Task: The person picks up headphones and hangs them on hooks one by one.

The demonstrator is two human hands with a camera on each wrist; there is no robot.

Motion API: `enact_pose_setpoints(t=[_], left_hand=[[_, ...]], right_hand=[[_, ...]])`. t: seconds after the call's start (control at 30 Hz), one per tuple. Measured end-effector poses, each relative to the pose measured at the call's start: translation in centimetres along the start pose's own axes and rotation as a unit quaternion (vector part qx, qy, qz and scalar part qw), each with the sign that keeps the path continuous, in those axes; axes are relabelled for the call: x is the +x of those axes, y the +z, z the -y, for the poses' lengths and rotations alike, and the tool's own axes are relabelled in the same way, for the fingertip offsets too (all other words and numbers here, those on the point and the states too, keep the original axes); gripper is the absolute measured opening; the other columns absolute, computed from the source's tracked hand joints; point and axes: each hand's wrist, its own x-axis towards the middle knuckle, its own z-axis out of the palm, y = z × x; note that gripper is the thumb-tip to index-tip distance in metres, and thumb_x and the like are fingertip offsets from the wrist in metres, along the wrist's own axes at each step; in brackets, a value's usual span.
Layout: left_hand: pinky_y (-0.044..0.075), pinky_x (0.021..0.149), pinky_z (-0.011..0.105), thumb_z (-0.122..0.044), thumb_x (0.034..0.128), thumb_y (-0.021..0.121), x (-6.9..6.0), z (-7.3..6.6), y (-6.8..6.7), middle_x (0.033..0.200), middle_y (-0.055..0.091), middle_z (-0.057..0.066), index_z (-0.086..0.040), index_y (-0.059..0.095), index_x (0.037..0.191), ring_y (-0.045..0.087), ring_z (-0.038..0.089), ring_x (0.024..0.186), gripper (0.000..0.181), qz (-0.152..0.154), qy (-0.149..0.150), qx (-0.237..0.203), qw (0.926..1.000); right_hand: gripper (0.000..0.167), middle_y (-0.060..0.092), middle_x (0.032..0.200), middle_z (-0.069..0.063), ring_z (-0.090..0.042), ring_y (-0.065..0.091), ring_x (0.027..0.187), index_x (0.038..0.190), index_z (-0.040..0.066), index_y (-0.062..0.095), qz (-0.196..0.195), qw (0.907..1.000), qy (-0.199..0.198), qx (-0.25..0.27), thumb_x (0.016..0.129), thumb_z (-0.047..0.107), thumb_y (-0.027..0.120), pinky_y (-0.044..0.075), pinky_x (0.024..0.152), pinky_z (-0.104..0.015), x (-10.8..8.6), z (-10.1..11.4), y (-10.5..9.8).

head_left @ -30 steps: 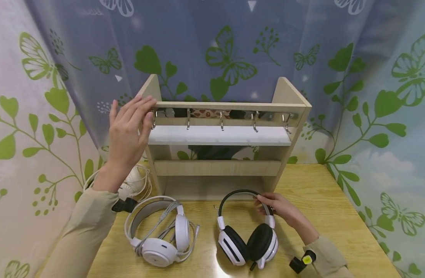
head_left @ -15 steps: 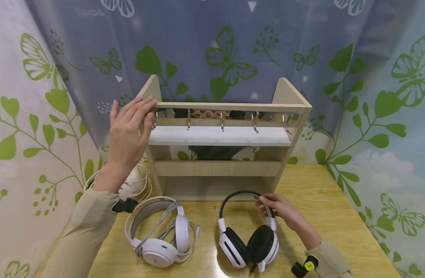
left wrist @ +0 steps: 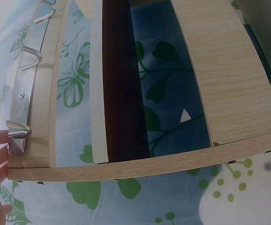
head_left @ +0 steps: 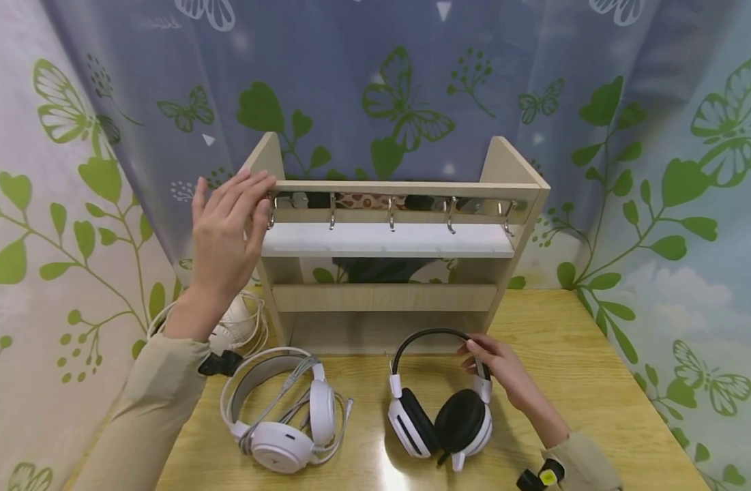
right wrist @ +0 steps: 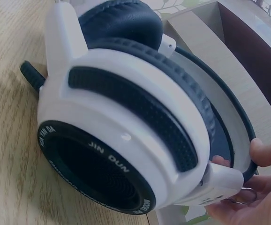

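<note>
My right hand (head_left: 501, 365) pinches the headband of the white-and-black headphones (head_left: 464, 423), thumb on one side and fingers on the other. Their ear cups hang at or just over the table in the head view; I cannot tell if they touch it. The right wrist view shows the outer cup (right wrist: 135, 112) close up, with thumb and fingers at the band's end. My left hand (head_left: 224, 228) rests with fairly straight fingers on the upper left corner of the wooden rack (head_left: 384, 296). A row of metal hooks (head_left: 392, 215) runs along the rack's top rail.
White headphones (head_left: 283, 447) with a bundled grey cable lie on the wooden table (head_left: 559, 334), left of the held pair. Behind my left forearm sits another white item with coiled cable (head_left: 237, 324), partly hidden. A patterned curtain (head_left: 326, 61) hangs behind the rack.
The black-and-white headphones have risen slightly, their headband shifting up and to the right with my right hand. My left hand stays where it was on the rack.
</note>
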Motion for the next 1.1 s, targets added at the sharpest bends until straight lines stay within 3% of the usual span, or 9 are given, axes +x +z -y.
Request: enact_pose_setpoints(t=[0.3,0.63,1.1], left_hand=[[0.012,0.124,0.054,-0.028,0.1086,0.044,0.0,0.1,0.0,0.134,0.067,0.009,-0.007,0.068,0.131,0.056,0.032,0.131,0.038,0.001,0.001,0.002,1.0],[0.012,0.124,0.054,-0.028,0.1083,0.044,0.0,0.1,0.1,0.133,0.067,0.009,-0.008,0.068,0.13,0.056,0.031,0.131,0.038,-0.002,0.0,0.0,1.0],[0.012,0.124,0.054,-0.029,0.1087,0.043,-0.1,0.0,0.0,0.134,0.067,0.009,-0.008,0.068,0.131,0.056,0.031,0.131,0.04,0.003,-0.002,0.005,1.0]], right_hand=[[0.046,0.061,0.125,-0.029,-0.014,0.066,0.095,0.144,-0.01,0.044,-0.056,0.9982,-0.016,-0.014,0.109,0.019,0.046,0.056,0.086,-0.027,-0.5,0.6,0.0],[0.041,0.065,0.119,-0.025,-0.007,0.067,0.09,0.14,-0.009,0.051,-0.09,0.9951,-0.04,-0.002,0.108,0.018,0.049,0.056,0.085,-0.025,-0.5,0.7,-0.2],[0.041,0.069,0.108,-0.002,-0.006,0.068,0.089,0.14,-0.009,0.051,-0.1,0.9935,-0.053,0.004,0.107,0.016,0.051,0.057,0.084,-0.024,-0.9,1.1,-0.2]])
